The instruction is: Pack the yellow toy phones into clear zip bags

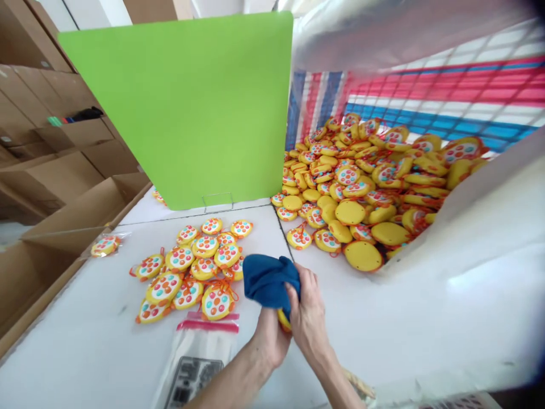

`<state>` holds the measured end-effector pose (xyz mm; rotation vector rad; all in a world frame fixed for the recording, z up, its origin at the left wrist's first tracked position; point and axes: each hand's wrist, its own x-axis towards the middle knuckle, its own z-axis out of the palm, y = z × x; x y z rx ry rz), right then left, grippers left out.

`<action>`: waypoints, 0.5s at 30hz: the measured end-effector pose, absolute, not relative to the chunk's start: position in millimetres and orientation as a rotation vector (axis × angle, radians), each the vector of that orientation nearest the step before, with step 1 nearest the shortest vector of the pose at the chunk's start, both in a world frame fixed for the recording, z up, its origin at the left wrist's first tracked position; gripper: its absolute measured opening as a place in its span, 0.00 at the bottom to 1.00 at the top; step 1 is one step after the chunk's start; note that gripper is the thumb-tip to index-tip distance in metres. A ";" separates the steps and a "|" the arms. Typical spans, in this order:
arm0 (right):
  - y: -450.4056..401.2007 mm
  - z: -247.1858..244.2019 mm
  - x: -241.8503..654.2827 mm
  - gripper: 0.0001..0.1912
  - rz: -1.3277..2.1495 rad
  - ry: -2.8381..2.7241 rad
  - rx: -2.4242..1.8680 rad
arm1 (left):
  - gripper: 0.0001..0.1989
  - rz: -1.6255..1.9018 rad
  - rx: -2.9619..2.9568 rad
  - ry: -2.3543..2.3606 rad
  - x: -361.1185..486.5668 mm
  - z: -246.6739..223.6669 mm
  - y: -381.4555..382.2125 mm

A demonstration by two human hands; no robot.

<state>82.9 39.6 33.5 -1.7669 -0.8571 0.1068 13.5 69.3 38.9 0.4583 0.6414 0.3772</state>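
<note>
Low over the white table, my left hand point(272, 335) is closed around a yellow toy point(283, 321), of which only a small edge shows. A dark blue cloth point(269, 279) lies over that toy. My right hand point(310, 307) grips the cloth, its thumb pressing it against the toy. To the left is a loose group of yellow turtle-shaped toys point(205, 246) with white faces, coloured dots and orange cords. In front of them lies a clear zip bag point(204, 346) with a pink seal and a black printed panel.
A big heap of the same toys point(349, 213) fills a wire-sided bin at the right, lined with striped sheeting point(443, 94). An upright green board point(183, 108) stands behind the table point(370, 335). One bagged toy point(105, 245) sits by the left edge, above an open cardboard box point(46, 267).
</note>
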 end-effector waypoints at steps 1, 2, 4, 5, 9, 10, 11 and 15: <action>42.0 35.2 90.0 0.17 0.144 -0.815 -1.748 | 0.14 0.404 0.416 0.672 12.3 42.8 70.1; 42.8 36.3 95.6 0.16 0.165 -0.783 -1.740 | 0.13 0.434 0.373 0.703 12.1 46.0 70.3; 41.0 36.8 97.8 0.17 0.175 -0.735 -1.747 | 0.12 0.460 0.331 0.733 13.6 49.5 69.8; 39.0 36.4 93.7 0.17 0.167 -0.716 -1.752 | 0.12 0.453 0.330 0.728 14.8 49.9 69.9; 29.9 34.8 62.6 0.22 0.042 -0.791 -1.747 | 0.15 0.412 0.352 0.673 18.7 47.4 73.3; 28.8 34.8 58.4 0.22 0.042 -0.818 -1.740 | 0.15 0.407 0.357 0.668 18.9 46.7 73.7; 28.7 34.8 57.9 0.22 0.061 -0.828 -1.739 | 0.14 0.397 0.360 0.673 18.7 46.2 73.2; 35.5 31.4 90.3 0.18 0.230 -0.708 -1.771 | 0.13 0.332 0.406 0.776 12.7 46.2 65.0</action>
